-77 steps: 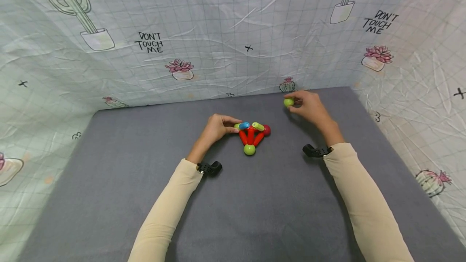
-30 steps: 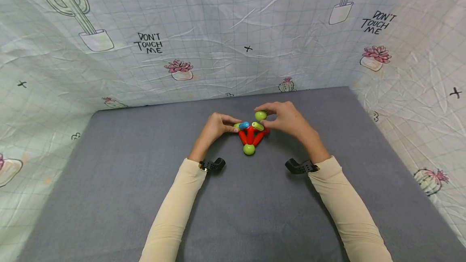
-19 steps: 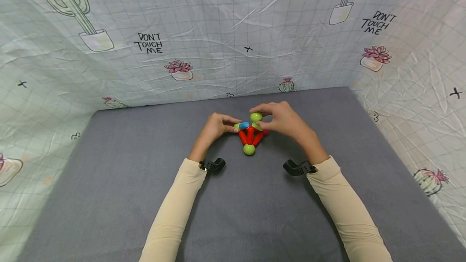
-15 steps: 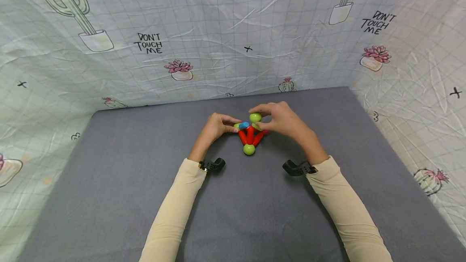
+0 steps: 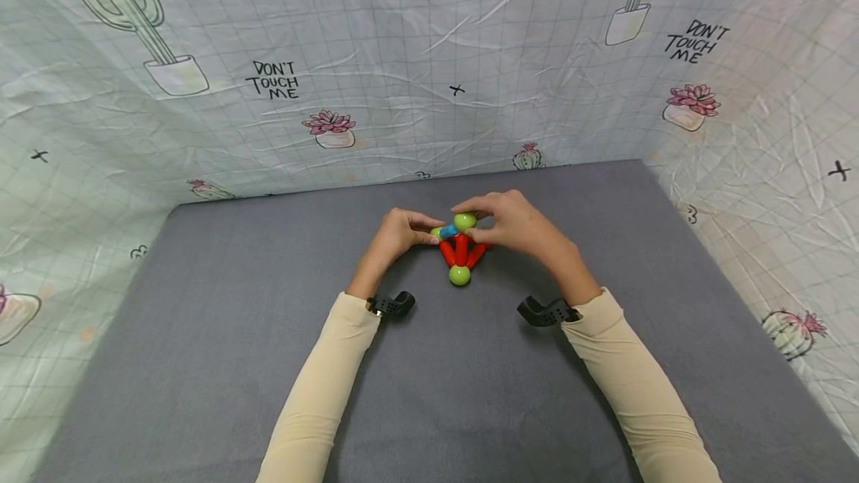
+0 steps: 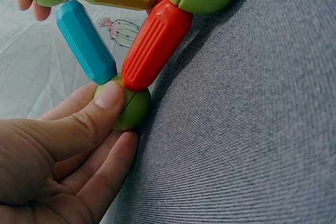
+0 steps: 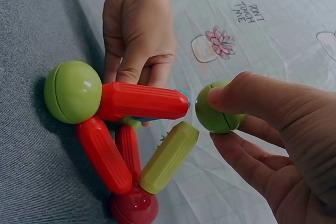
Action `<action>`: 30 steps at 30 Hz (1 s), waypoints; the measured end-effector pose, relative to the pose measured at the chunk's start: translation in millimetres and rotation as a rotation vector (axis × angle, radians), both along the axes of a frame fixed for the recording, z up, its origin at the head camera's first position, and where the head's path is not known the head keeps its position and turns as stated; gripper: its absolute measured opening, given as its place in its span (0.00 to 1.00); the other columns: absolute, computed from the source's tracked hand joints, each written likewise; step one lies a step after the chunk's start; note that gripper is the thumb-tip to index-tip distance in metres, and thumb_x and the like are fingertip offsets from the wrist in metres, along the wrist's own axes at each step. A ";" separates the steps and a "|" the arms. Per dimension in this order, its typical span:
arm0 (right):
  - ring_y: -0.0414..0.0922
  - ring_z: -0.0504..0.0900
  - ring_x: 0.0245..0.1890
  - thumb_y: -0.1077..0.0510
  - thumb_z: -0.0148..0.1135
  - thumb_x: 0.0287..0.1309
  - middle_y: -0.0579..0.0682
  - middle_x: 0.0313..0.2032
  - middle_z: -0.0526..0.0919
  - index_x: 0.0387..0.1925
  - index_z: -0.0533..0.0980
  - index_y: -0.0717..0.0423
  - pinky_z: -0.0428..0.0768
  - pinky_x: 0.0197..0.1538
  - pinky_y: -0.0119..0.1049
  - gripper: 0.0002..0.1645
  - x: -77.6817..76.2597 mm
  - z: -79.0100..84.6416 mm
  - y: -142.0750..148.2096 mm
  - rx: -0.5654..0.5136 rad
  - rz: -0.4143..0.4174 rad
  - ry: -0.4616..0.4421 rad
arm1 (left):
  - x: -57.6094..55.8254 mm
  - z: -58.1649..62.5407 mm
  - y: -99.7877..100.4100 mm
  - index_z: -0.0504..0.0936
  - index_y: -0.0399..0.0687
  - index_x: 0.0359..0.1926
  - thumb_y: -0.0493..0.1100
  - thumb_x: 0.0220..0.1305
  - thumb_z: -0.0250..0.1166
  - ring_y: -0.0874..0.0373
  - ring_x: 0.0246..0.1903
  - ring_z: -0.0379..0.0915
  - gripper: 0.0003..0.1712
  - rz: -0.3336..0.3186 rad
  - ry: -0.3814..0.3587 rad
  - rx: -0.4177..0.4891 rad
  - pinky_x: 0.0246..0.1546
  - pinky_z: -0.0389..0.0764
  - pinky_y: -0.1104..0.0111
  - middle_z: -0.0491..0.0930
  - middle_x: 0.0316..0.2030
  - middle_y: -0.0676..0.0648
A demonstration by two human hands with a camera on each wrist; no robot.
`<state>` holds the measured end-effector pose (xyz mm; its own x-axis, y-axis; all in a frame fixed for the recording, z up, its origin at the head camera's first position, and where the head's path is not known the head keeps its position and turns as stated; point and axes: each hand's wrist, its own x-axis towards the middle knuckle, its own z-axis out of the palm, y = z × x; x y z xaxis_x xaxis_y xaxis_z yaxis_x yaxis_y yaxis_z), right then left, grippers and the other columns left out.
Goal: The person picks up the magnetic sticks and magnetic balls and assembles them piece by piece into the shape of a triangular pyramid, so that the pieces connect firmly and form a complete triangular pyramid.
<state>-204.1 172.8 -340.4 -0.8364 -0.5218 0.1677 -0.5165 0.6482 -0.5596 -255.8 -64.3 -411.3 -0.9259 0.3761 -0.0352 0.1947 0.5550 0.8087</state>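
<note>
A small frame of magnetic rods and balls stands on the grey cloth. Its near corner is a green ball point(image 5: 459, 276), its right corner a dark red ball point(image 7: 134, 205). My left hand point(image 5: 403, 233) pinches the left corner's green ball point(image 6: 137, 111) between thumb and fingers. A blue rod point(image 6: 86, 40), a red rod point(image 7: 147, 100) and a yellow-green rod point(image 7: 170, 157) lean inward and up. Just above their upper ends, my right hand point(image 5: 513, 222) pinches another green ball point(image 7: 207, 118); a narrow gap shows in the right wrist view.
Grey cloth point(image 5: 268, 334) covers the table. A pale curtain point(image 5: 376, 58) printed with cacti rises behind and at both sides. Each wrist wears a black strap-on camera, such as the right one point(image 5: 546, 311).
My right hand has brought its green ball from the far right, leftward and then down over the upper rod ends. My left hand keeps its pinch on the left corner ball.
</note>
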 end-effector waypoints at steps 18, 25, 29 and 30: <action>0.52 0.85 0.50 0.61 0.74 0.59 0.53 0.54 0.86 0.59 0.82 0.56 0.84 0.50 0.52 0.25 -1.2 -1.9 -1.0 -0.011 0.058 0.023 | 1.0 1.3 0.7 0.91 0.46 0.46 0.39 0.54 0.78 0.53 0.44 0.86 0.17 0.004 -0.001 0.028 0.49 0.83 0.61 0.89 0.42 0.44; 0.52 0.85 0.49 0.61 0.74 0.59 0.53 0.54 0.86 0.58 0.83 0.57 0.84 0.48 0.51 0.24 0.2 -1.5 1.5 -0.025 0.067 0.028 | 1.2 1.9 1.2 0.92 0.47 0.46 0.39 0.54 0.78 0.53 0.45 0.85 0.16 0.009 -0.011 0.022 0.49 0.83 0.61 0.89 0.42 0.45; 0.55 0.85 0.52 0.61 0.74 0.59 0.53 0.55 0.85 0.58 0.82 0.58 0.83 0.52 0.52 0.25 0.1 -2.0 6.8 -0.044 0.057 -0.004 | 1.3 1.3 1.4 0.91 0.46 0.47 0.39 0.54 0.78 0.53 0.46 0.85 0.17 0.005 -0.011 0.023 0.50 0.82 0.61 0.89 0.43 0.44; 0.56 0.84 0.52 0.61 0.74 0.59 0.53 0.56 0.85 0.59 0.82 0.57 0.82 0.53 0.53 0.25 0.3 -1.9 8.7 -0.043 0.049 -0.021 | 1.6 1.0 1.5 0.91 0.46 0.47 0.38 0.54 0.78 0.53 0.47 0.85 0.17 0.002 -0.007 0.023 0.50 0.82 0.61 0.89 0.43 0.44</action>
